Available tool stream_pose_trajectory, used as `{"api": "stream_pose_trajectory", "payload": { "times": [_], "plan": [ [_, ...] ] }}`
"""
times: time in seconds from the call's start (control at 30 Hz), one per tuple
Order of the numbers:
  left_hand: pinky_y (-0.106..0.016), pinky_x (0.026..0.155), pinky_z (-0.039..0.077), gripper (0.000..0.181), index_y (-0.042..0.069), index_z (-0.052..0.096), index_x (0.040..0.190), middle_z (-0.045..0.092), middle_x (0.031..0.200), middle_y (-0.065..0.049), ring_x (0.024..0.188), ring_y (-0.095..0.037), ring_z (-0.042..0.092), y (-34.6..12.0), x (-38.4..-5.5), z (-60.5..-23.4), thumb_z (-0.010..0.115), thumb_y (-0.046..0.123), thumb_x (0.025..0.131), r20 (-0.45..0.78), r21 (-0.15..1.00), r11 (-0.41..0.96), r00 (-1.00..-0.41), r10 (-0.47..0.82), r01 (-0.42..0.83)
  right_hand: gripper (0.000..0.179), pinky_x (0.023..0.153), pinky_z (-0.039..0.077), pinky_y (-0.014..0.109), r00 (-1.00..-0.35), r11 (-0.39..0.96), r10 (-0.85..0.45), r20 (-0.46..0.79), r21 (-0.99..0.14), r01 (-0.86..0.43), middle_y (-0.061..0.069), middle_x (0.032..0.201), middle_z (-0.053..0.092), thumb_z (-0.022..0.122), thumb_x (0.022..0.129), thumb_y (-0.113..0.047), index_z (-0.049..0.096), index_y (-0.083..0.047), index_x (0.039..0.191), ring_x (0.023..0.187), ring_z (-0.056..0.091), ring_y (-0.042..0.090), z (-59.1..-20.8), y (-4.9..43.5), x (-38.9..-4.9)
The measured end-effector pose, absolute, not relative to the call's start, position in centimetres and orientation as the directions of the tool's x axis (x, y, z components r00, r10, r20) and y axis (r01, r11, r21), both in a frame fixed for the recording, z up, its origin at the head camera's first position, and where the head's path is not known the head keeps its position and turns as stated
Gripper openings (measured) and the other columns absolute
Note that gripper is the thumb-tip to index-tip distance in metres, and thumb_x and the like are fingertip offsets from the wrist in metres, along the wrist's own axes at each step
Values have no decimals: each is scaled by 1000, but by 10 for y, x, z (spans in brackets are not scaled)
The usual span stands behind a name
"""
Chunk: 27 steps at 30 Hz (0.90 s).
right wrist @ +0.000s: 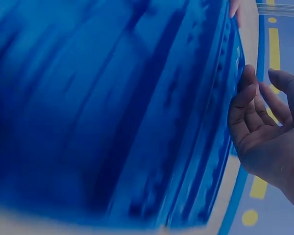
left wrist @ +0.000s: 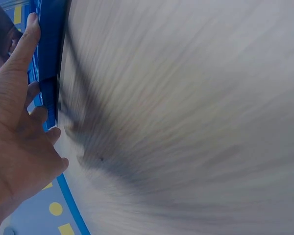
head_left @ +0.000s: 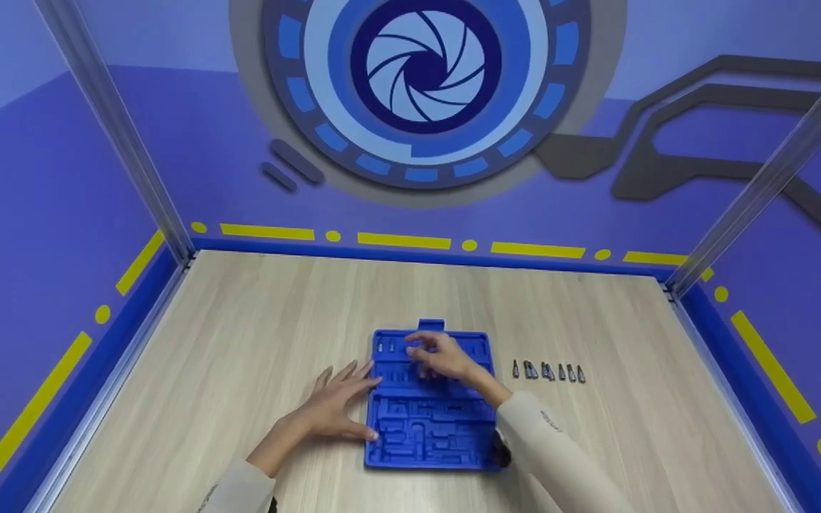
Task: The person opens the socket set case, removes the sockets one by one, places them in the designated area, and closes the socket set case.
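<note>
A blue plastic tool case point(head_left: 430, 467) lies unfolded on the table, its molded slots facing up. My left hand point(head_left: 336, 406) rests along the left side of the case, fingers spread and thumb at the lower half's edge. In the left wrist view, the left thumb point(left wrist: 27, 46) lies along the case wall. My right hand point(head_left: 442, 356) is over the upper half, fingers loosely bent. The right wrist view shows its thumb point(right wrist: 281, 81) apart from the fingers, with no object visible between them. Small pale pieces point(head_left: 381, 347) show in the upper left slots.
Several small dark tapered bits point(head_left: 561, 372) lie in a loose row on the wooden table point(head_left: 275, 306), right of the case. A latch tab point(head_left: 431, 324) juts from the case's far edge. Blue printed walls point(head_left: 410, 206) and metal posts point(head_left: 125, 142) enclose the table.
</note>
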<state>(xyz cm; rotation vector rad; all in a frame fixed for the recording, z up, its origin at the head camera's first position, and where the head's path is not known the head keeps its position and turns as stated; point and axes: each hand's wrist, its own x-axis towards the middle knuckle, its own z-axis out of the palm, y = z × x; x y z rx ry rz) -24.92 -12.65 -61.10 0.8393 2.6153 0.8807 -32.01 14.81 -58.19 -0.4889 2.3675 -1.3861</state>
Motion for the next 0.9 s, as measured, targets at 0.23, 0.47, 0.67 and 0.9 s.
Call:
{"api": "stream_pose_trajectory", "payload": {
  "times": [0.23,0.47,0.67,0.9],
  "plan": [
    [-77,120,3,100,11,45,155,22,170,-16,156,-51,15,-125,-249,-611,86,55,75,-56,624,645,-798,600,441,43,56,51,22,-893,441,-406,-193,-897,-6,17,103,73,59,104,-24,55,-1,141,62,64,9,-588,116,-323],
    [-79,118,4,99,10,45,154,23,170,-18,155,-52,16,-125,-249,-610,87,52,75,-36,622,635,-793,608,459,41,46,44,18,-905,542,-375,-202,-840,-37,14,89,74,57,105,-16,55,4,140,50,58,5,-596,104,-327],
    [-79,118,4,99,10,46,154,24,169,-18,155,-52,17,-126,-249,-609,88,51,74,-34,627,632,-794,607,456,44,42,42,16,-916,601,-324,-235,-799,-7,8,81,72,58,104,-15,52,6,143,47,57,5,-595,97,-329],
    [-79,118,4,99,10,46,154,24,169,-18,155,-52,17,-126,-249,-609,88,51,74,-33,623,637,-798,602,455,43,43,41,16,-919,592,-326,-221,-806,-16,8,75,70,60,102,-11,54,4,142,47,55,5,-596,98,-332]
  ]
}}
